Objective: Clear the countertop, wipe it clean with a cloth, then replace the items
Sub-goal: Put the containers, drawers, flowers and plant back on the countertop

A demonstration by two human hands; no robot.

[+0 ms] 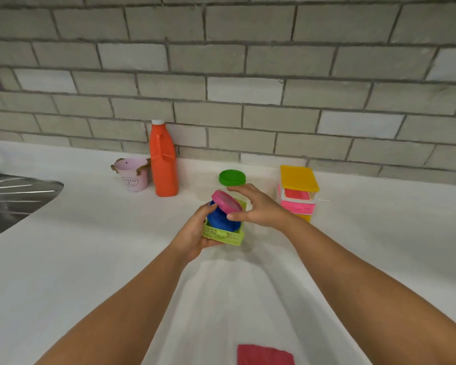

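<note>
**Two hands holding a green basket over a white counter**

A person's left hand [195, 234] is cupping a small lime-green basket [223, 234] from its near side, fingers grasping it. Inside the basket, a blue container [221, 219] with a pink lid [226, 202] is leaning tilted. The right hand [256, 206] is gripping the pink lid. Behind the basket, a green-lidded jar [232, 177] is standing; left of the basket, an orange bottle [163, 162] and a pink bucket [133, 175]; right of it, stacked yellow and pink boxes [298, 191]. A red cloth [263, 354] is lying on the counter [77, 246], nearer the viewer than the basket
</note>
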